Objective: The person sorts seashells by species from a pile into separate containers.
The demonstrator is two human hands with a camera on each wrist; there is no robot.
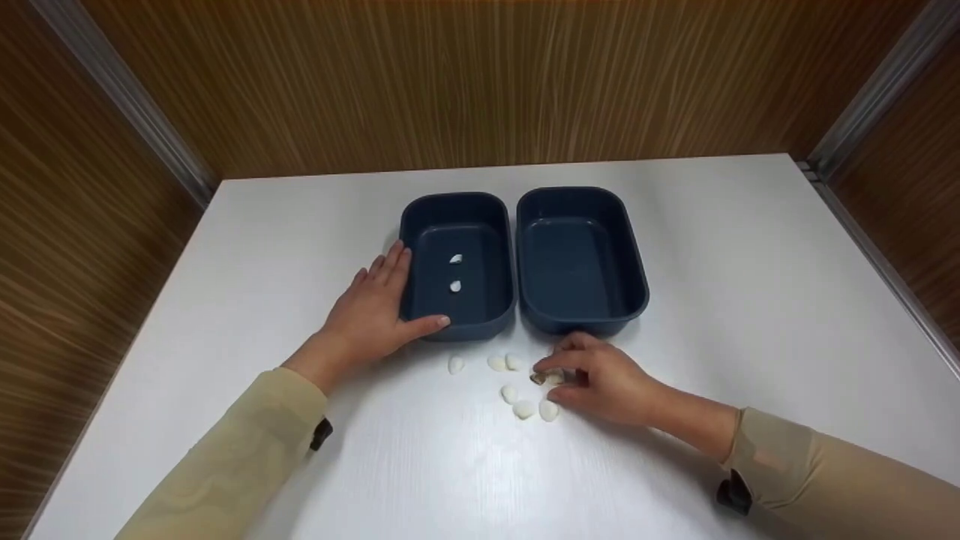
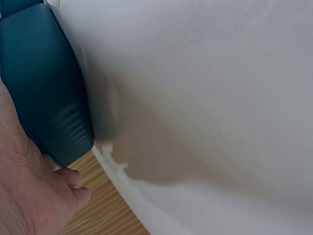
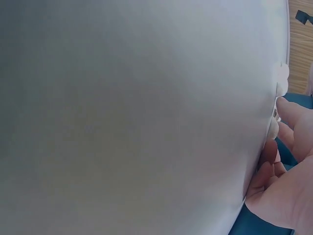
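Observation:
My left hand (image 1: 367,313) rests against the left side of a dark blue bin (image 1: 480,330), fingers straight along its wall and thumb over the front rim. The left wrist view shows this hand (image 2: 34,191) beside the bin wall (image 2: 46,83). Two small white shells (image 1: 455,286) lie inside. Over a scatter of shells on the table is my right hand (image 1: 604,382), thumb and index fingertips apart. A brown shell (image 1: 538,378) lies by the index fingertip, and a pale shell (image 1: 555,377) shows between finger and thumb. Several white shells (image 1: 523,409) lie to their left.
A second dark blue bin (image 1: 574,325) stands right next to the first, just beyond my right hand. Both are on a white table (image 1: 750,300). Wood-grain panels (image 1: 495,82) enclose the back and sides.

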